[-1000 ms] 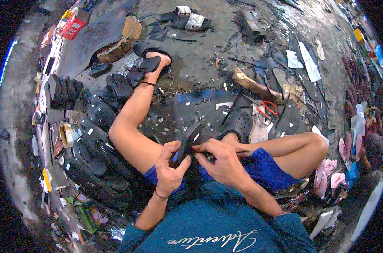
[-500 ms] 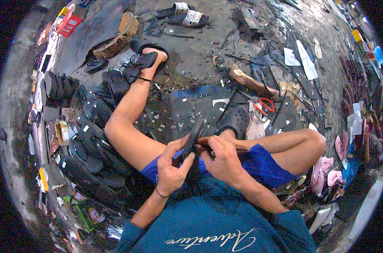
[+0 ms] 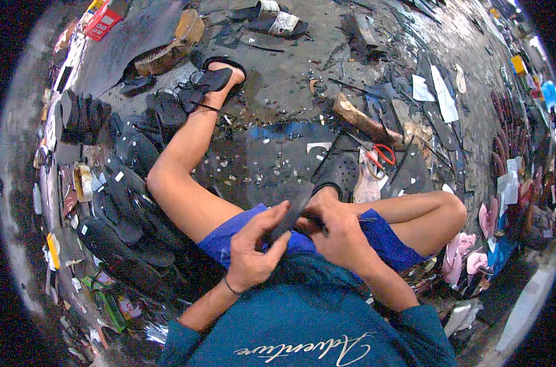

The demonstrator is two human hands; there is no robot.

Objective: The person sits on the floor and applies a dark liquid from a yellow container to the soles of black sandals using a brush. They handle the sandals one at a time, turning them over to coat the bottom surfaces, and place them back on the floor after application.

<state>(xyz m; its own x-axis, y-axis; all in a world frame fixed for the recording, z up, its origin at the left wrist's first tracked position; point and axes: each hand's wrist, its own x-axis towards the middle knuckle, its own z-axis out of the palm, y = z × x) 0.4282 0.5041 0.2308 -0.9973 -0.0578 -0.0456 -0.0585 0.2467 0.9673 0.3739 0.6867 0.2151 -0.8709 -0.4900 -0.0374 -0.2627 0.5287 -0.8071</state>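
left hand (image 3: 251,254): fingers clamped on dark flat sole-like piece (image 3: 291,217), tilted, just below frame centre | right hand (image 3: 342,235): fingers curled at the piece's right side, blurred, cannot tell if gripping | orange-handled scissors (image 3: 373,148): right of centre | black footwear pile (image 3: 126,211): left of frame

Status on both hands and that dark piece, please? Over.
Left hand pinching dark flat piece. Right hand at its right side, grip unclear. Orange-handled scissors lying beyond, apart from both hands.
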